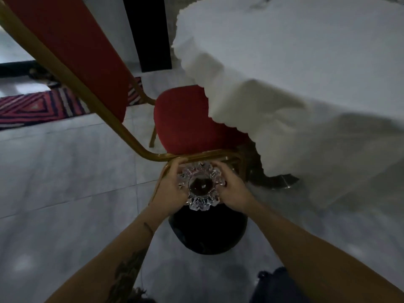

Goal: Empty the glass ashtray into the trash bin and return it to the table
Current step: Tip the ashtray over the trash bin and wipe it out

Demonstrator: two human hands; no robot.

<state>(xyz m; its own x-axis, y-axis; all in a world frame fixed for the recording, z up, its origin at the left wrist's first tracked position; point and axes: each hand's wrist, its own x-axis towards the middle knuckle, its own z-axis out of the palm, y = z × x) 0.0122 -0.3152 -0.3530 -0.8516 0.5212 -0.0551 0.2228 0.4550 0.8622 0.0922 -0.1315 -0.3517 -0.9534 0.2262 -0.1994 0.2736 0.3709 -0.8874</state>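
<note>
I hold a clear cut-glass ashtray with scalloped edges between both hands, its bowl facing up with dark ash and a small pale scrap inside. My left hand grips its left rim and my right hand grips its right rim. Directly beneath the ashtray and slightly nearer to me stands a round black trash bin on the floor, its far rim hidden by the ashtray. The table, draped in a white cloth, fills the upper right.
A red padded chair with a gold metal frame stands just beyond my hands, its seat partly under the tablecloth. A patterned red rug lies at the left. The floor has pale grey tiles. A dark pillar stands behind.
</note>
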